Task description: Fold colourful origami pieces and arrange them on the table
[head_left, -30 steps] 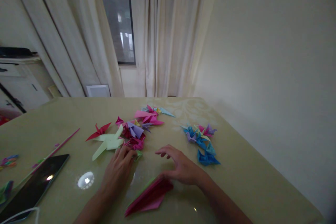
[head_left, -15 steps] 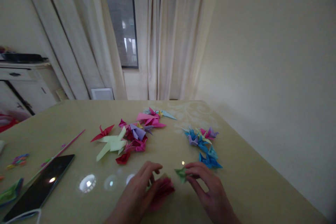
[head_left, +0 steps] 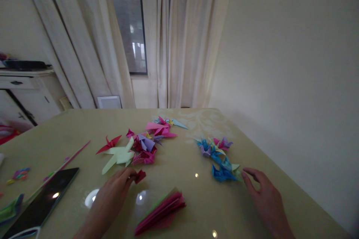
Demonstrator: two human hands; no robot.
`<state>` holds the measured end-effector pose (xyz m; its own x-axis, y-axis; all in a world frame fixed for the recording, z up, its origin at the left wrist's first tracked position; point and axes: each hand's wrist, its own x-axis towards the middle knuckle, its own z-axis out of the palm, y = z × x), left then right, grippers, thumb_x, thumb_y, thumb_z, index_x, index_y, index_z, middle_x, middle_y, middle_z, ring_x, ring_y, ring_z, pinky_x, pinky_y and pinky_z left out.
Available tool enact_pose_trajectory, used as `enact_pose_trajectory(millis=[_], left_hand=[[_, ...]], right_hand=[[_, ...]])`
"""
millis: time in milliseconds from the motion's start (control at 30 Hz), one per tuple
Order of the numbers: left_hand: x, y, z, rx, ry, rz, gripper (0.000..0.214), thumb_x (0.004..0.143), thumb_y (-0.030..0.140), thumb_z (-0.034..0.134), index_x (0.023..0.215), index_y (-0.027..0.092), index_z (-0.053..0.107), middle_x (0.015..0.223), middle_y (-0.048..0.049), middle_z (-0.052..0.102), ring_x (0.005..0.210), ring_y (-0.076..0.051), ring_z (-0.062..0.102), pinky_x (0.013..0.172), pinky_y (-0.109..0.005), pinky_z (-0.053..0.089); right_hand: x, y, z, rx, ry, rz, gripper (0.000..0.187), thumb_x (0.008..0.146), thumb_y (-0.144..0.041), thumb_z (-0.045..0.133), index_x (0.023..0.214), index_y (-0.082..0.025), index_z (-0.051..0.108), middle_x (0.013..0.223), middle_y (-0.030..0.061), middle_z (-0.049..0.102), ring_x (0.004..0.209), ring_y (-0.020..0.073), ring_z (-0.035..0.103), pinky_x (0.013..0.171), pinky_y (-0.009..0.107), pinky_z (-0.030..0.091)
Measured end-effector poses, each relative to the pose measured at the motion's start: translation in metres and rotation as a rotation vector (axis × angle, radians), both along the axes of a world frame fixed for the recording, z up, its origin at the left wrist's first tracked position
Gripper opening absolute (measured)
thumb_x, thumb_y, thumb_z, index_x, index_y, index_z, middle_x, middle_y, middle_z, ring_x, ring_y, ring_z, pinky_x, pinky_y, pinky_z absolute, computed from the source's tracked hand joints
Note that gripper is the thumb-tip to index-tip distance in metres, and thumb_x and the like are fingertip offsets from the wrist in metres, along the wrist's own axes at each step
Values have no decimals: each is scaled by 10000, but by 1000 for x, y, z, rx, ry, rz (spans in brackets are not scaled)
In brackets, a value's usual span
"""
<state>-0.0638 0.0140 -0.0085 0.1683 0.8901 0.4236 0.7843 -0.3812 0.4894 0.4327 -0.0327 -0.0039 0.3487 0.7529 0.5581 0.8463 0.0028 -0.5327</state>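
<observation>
My left hand [head_left: 112, 194] has its fingertips closed on a small dark red folded paper piece [head_left: 140, 176], low over the table. On the right, the thumb and index finger of my right hand [head_left: 266, 198] pinch the edge of a pale green origami piece [head_left: 237, 171]. That piece lies against a blue origami figure [head_left: 223, 173]. Between my hands rests a pleated bundle of red and green paper [head_left: 162, 213], touched by neither hand. A pale green origami crane [head_left: 120, 154] lies just beyond my left hand.
Pink and purple origami [head_left: 146, 143] is heaped mid-table, a blue and purple group [head_left: 207, 147] to the right. At left lie a black tablet-like device [head_left: 45, 198], a thin pink stick [head_left: 75, 153] and small colourful bits [head_left: 21, 173]. A wall [head_left: 294, 101] borders the table's right side.
My right hand has carried the green piece right to the blue origami. My left hand has left the pleated bundle, moved left and taken hold of the dark red piece.
</observation>
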Motion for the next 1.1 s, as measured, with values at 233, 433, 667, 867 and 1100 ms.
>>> enact_pose_trajectory(millis=[233, 433, 667, 867, 1100], left_hand=[[107, -31, 42, 136, 83, -417, 125, 1036, 293, 608, 1039, 309, 732, 860, -25, 766, 734, -228, 717, 670, -316, 549], [145, -31, 67, -20, -41, -605, 175, 1020, 141, 587, 1017, 260, 715, 962, -25, 752, 857, -185, 717, 767, -261, 547], [87, 33, 38, -7, -97, -128, 185, 1015, 346, 558, 1075, 225, 684, 1007, -66, 737, 870, -250, 709, 832, -395, 580], [54, 54, -12, 83, 32, 126, 238, 1015, 270, 468, 1035, 207, 697, 1028, -100, 701, 995, -296, 677, 928, -450, 558], [57, 55, -26, 28, -15, 118, 259, 1001, 194, 430, 1066, 204, 681, 1078, -108, 723, 992, -288, 695, 888, -420, 557]], right_hand=[[-100, -29, 36, 110, -70, 597, 494, 954, -478, 758, 1382, -260, 639, 1247, 110, 756, 1053, 258, 768, 890, 334, 645], [-138, -24, 51, 22, 82, 862, 117, 1075, -285, 618, 1079, -268, 735, 955, 28, 772, 872, 181, 763, 783, 248, 617], [-92, 4, 35, 168, -215, 489, 257, 1114, -370, 527, 1054, -226, 732, 936, 58, 783, 823, 215, 765, 763, 322, 599], [-60, 29, 28, 126, -393, 139, 429, 1113, -497, 460, 991, -202, 746, 916, 92, 779, 812, 272, 735, 787, 412, 554], [-123, 46, 67, 237, -280, 391, 179, 1077, -312, 584, 1014, -212, 718, 950, 77, 751, 910, 256, 684, 865, 394, 514]])
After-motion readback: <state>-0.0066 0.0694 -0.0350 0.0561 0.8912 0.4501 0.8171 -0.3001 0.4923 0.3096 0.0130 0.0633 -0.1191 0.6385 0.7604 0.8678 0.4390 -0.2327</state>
